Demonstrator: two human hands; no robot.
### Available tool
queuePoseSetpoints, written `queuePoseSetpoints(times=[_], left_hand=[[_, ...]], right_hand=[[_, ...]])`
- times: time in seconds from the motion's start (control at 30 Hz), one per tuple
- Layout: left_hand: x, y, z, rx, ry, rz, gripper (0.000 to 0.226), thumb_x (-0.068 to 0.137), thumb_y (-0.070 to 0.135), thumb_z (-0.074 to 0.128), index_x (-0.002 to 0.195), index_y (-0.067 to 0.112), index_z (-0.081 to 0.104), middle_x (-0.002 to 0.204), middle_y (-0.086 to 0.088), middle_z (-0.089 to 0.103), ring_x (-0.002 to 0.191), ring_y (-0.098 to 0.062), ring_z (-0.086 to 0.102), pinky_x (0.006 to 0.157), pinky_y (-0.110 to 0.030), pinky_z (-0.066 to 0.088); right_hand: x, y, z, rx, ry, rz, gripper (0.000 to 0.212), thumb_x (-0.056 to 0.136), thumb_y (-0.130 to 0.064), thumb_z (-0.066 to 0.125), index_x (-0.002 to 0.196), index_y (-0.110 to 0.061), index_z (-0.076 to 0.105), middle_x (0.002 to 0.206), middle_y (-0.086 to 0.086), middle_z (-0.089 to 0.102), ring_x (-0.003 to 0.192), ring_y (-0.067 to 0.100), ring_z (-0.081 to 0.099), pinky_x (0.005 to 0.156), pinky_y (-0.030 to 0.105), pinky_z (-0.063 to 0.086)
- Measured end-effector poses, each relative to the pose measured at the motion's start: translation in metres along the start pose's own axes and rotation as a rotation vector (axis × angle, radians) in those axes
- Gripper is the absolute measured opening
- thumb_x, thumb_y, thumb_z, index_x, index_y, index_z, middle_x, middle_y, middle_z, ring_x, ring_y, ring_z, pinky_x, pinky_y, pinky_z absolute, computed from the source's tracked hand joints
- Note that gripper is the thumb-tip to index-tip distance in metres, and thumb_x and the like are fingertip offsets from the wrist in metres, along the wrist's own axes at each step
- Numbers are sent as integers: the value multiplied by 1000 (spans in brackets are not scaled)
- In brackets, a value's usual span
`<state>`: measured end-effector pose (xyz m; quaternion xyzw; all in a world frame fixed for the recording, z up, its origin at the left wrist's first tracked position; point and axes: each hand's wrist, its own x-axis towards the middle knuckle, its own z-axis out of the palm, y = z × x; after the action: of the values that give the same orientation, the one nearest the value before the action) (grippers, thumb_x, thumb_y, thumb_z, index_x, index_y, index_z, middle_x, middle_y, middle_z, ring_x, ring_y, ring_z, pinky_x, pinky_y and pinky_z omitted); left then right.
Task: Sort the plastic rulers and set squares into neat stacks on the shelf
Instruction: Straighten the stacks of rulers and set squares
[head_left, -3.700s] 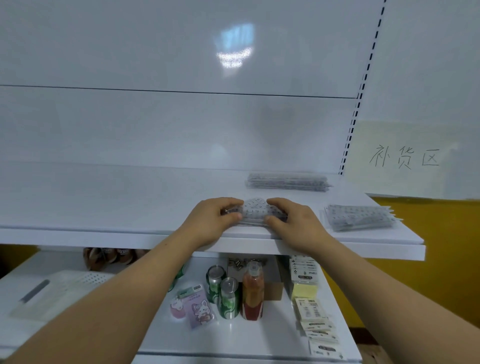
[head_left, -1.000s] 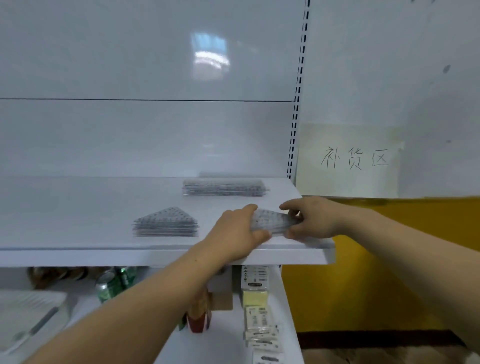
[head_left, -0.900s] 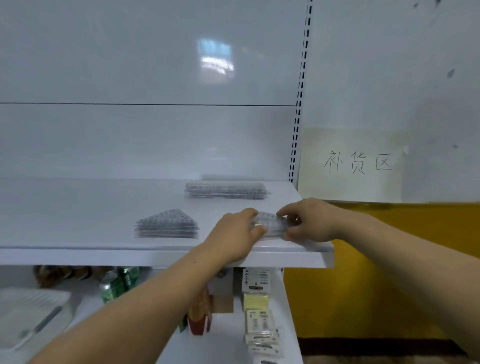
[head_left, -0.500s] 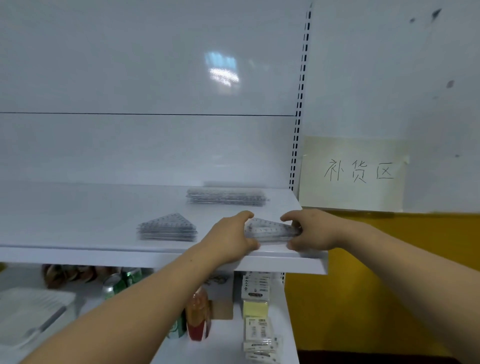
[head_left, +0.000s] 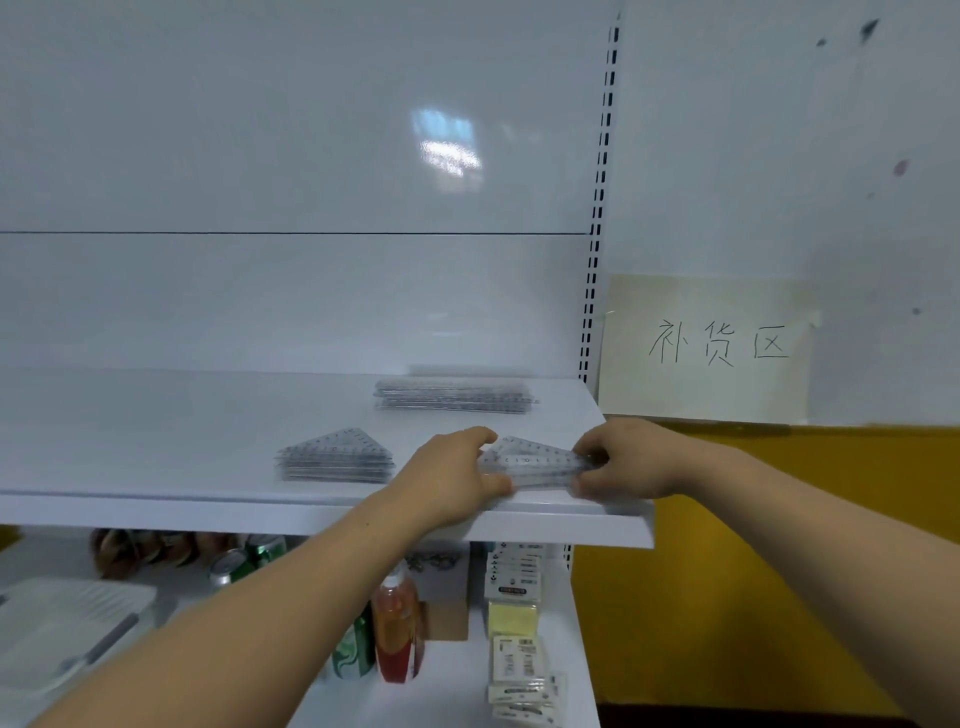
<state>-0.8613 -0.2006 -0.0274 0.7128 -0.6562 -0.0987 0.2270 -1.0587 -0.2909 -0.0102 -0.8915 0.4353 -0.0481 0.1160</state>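
A stack of clear plastic set squares (head_left: 530, 462) lies near the front right corner of the white shelf (head_left: 156, 441). My left hand (head_left: 447, 478) grips its left end and my right hand (head_left: 618, 460) grips its right end, fingers curled round the edges. A second stack of triangular set squares (head_left: 335, 457) sits to the left, apart from my hands. A stack of straight rulers (head_left: 452, 396) lies at the back of the shelf against the wall panel.
A paper sign with handwriting (head_left: 706, 348) hangs on the wall to the right. Below, the lower shelf holds drink cans (head_left: 239, 561), a bottle (head_left: 397, 634), packs of labels (head_left: 514, 654) and a clear tray (head_left: 57, 629). The shelf ends just right of my right hand.
Earlier my hands held the set squares now stacked at the left; since then they have come to the stack at the right corner. In the last second they keep squeezing it.
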Motion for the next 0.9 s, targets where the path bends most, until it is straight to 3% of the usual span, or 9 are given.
queuePoseSetpoints(times=[0.07, 0.13, 0.23, 0.37, 0.5, 0.63, 0.8, 0.9], left_hand=[[-1, -1, 0, 55, -21, -6, 69, 83, 36, 67, 143, 22, 35, 141, -6, 47, 123, -22, 49, 96, -31, 39], [0, -1, -2, 81, 1, 5, 61, 85, 27, 65, 140, 23, 39, 137, -7, 51, 118, -21, 52, 92, -29, 40], [0, -3, -2, 59, 23, 7, 55, 85, 25, 65, 136, 24, 44, 131, -6, 55, 111, -21, 55, 86, -27, 41], [-2, -5, -1, 49, 24, 19, 58, 85, 31, 65, 138, 22, 43, 132, -5, 54, 111, -20, 55, 89, -26, 40], [-4, -3, -3, 23, 31, 31, 60, 88, 40, 61, 141, 21, 40, 137, -5, 51, 119, -20, 52, 97, -29, 38], [-5, -4, -1, 35, 94, 46, 47, 90, 41, 56, 133, 22, 52, 130, -2, 59, 114, -18, 55, 93, -26, 39], [-8, -4, 1, 62, 124, 56, 42, 90, 38, 58, 129, 23, 56, 125, -2, 62, 111, -18, 57, 95, -27, 41], [-8, -5, 1, 74, 147, 63, 38, 92, 35, 56, 127, 23, 57, 122, -2, 64, 109, -18, 58, 91, -25, 41]], right_hand=[[-2, 0, -3, -21, -31, 7, 27, 81, -39, 63, 101, -20, 62, 89, -6, 59, 80, 12, 56, 69, 25, 46], [-2, 0, -3, -48, -21, 9, 15, 83, -30, 61, 87, -15, 61, 79, -3, 55, 69, 13, 50, 62, 26, 41], [-3, -2, -1, -36, -11, 13, 17, 82, -27, 60, 74, -14, 52, 73, 2, 50, 64, 16, 43, 59, 30, 37], [-5, 1, -2, 26, -14, 17, 32, 81, -35, 60, 93, -6, 64, 74, 4, 54, 65, 15, 47, 59, 30, 39], [-3, -1, -5, -4, -16, -21, 32, 84, -44, 61, 96, -15, 66, 79, -3, 60, 70, 13, 53, 64, 28, 44], [1, 0, -5, -21, 7, -41, 32, 86, -43, 60, 93, -13, 67, 87, 9, 65, 69, 14, 49, 63, 29, 40], [5, 4, -6, 6, -21, -34, 42, 86, -49, 57, 94, -9, 67, 81, 8, 61, 68, 15, 48, 62, 31, 39], [6, 4, -7, 5, -47, -42, 41, 87, -52, 55, 95, -14, 67, 88, 3, 65, 74, 11, 53, 66, 26, 41]])
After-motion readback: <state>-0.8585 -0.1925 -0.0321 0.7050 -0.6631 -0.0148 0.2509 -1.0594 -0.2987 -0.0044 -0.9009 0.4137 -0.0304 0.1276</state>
